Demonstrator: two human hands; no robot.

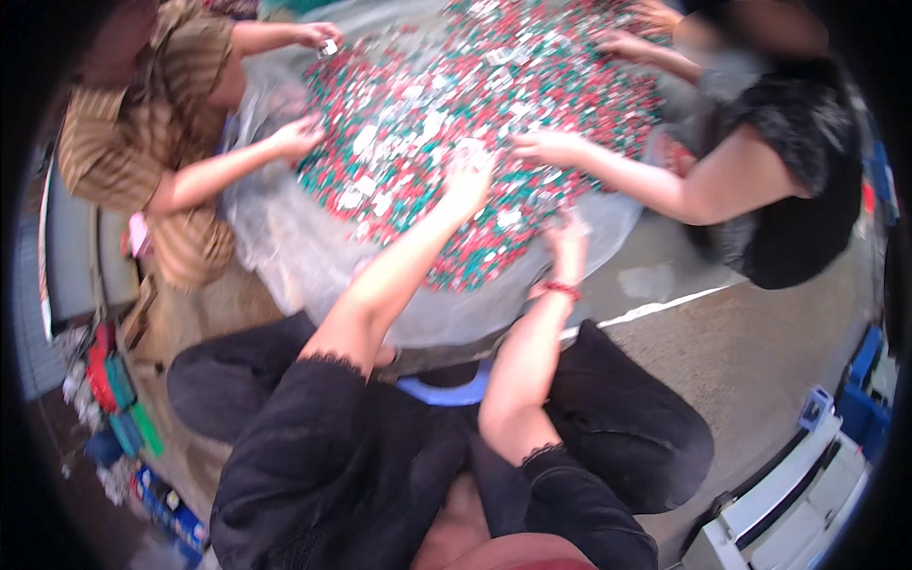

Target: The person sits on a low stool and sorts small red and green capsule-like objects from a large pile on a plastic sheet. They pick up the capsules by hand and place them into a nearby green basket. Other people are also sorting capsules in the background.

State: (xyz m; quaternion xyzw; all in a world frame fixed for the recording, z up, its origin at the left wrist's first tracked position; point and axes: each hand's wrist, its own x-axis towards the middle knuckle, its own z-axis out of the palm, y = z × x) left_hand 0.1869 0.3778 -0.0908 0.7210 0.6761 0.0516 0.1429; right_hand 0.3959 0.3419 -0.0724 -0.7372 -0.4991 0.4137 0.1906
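Head view is showing the left hand (472, 177) lying over the pile (589, 104) of small red, green and white pieces, with the right hand (568, 231) sitting at its near right edge. A clear sheet (418, 323) is carrying the pile. Blur is hiding whether either grip is grasping anything. Careful picking is likely needing light fingertips, with these 2 hands avoiding a co-worker's hand (551, 147) just beside.
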